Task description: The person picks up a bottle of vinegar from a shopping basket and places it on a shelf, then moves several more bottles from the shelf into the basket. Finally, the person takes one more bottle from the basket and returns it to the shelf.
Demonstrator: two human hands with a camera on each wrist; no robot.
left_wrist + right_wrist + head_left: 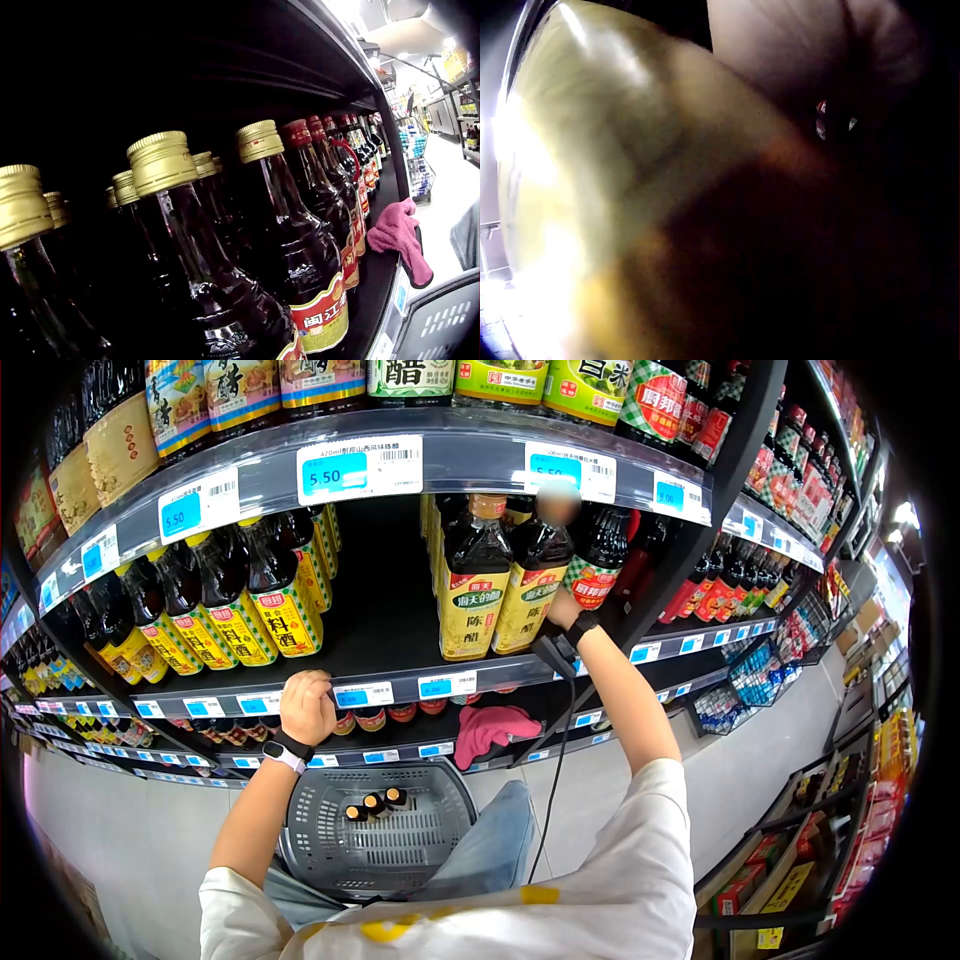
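In the head view my right hand [562,610] grips the lower right side of a dark vinegar bottle [528,595] with a yellow label; its fingers are mostly hidden behind the bottle. This bottle leans to the right beside a matching upright vinegar bottle [474,590]. Up close in the right wrist view, the palm side of my right hand [795,45] is against the blurred bottle [630,112]. My left hand [307,708] rests on the front edge of the shelf [385,685], fingers loosely bent, and holds nothing.
Yellow-labelled cooking wine bottles [280,600] stand at left, and a red-capped soy sauce bottle [597,560] at right. Below are a grey basket [440,800] with several dark bottles, a pink cloth [490,732], and gold-capped bottles [300,247] on the lower shelf. A cable [556,780] hangs from my right wrist.
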